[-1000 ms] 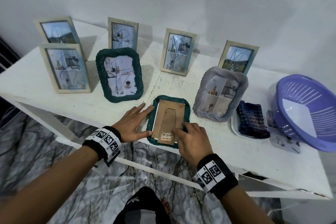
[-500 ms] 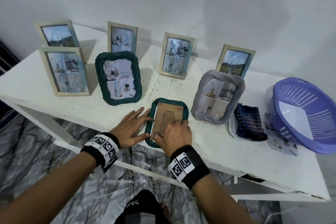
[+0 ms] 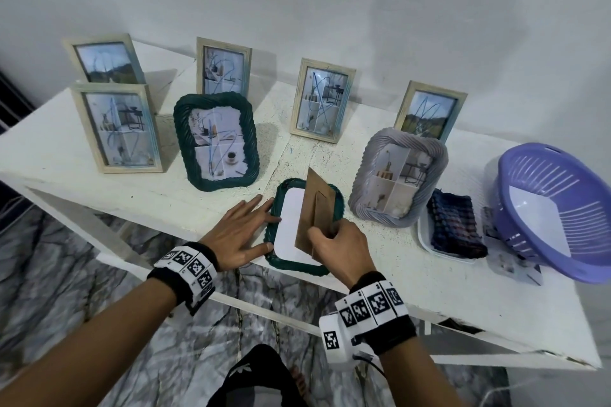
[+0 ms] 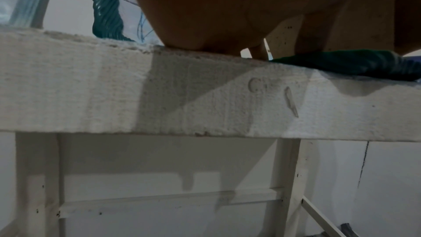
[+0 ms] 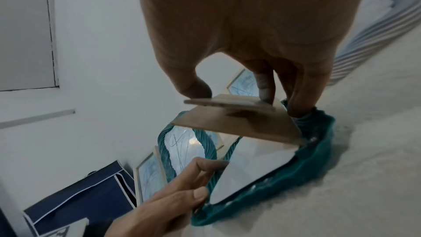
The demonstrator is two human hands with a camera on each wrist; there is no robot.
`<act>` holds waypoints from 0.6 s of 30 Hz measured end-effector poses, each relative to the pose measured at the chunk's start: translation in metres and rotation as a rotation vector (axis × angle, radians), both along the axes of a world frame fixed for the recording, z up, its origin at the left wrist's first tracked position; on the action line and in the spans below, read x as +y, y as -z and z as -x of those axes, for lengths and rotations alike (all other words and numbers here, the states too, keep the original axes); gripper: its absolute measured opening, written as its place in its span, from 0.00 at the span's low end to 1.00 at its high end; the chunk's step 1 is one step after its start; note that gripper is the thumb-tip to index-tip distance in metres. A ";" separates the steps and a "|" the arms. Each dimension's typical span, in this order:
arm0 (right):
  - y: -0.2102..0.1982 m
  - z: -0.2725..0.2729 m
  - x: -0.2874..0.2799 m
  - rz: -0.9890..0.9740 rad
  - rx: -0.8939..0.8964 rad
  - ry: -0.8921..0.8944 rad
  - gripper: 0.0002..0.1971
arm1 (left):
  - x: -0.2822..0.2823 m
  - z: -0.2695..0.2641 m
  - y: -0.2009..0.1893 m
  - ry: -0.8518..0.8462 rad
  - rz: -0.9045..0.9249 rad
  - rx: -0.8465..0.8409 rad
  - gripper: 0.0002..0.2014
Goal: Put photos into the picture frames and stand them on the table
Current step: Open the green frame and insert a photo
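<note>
A dark green woven frame (image 3: 299, 262) lies face down at the table's front edge. My right hand (image 3: 334, 241) pinches its brown backing board (image 3: 315, 211) and holds it tilted up on edge; in the right wrist view the board (image 5: 237, 123) is raised over a white sheet (image 5: 250, 170). That white sheet (image 3: 291, 225) lies bare inside the frame. My left hand (image 3: 244, 231) lies flat with straight fingers on the frame's left rim. In the left wrist view only the palm (image 4: 227, 6) and the green frame's edge (image 4: 355, 64) show above the table edge.
Several frames with photos stand on the white table (image 3: 429, 277): a green woven one (image 3: 216, 140) and a grey woven one (image 3: 398, 177) nearest. A dark checked cloth (image 3: 454, 228) on a white tray and a purple basket (image 3: 558, 208) sit at the right.
My right hand has lifted the backing board off the green frame and tilted it upright, which uncovered the white sheet. The left hand stays on the frame's left rim.
</note>
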State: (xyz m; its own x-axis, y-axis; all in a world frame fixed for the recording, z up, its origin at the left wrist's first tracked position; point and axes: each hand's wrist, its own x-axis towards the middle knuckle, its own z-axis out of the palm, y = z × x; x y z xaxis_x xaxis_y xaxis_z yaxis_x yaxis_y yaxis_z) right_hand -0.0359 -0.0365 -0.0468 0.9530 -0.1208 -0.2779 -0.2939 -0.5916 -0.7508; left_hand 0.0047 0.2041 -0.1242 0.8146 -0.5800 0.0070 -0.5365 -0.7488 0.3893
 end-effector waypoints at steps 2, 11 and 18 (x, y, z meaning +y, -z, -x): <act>-0.001 0.005 -0.004 -0.054 -0.021 0.020 0.16 | 0.000 0.000 0.000 -0.002 0.001 -0.003 0.32; 0.006 0.021 -0.021 -0.305 -0.152 0.165 0.11 | 0.000 0.000 0.003 -0.014 0.011 -0.003 0.32; 0.001 0.037 -0.096 -0.152 -0.205 -0.132 0.27 | -0.001 0.000 0.003 -0.017 0.018 -0.005 0.34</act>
State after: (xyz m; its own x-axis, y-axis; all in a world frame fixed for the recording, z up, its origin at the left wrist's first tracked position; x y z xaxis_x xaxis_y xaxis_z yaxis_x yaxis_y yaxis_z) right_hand -0.0727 -0.1330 -0.0479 0.9959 0.0359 -0.0832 -0.0549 -0.4906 -0.8697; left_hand 0.0043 0.2027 -0.1268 0.8241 -0.5661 0.0215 -0.5261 -0.7506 0.3998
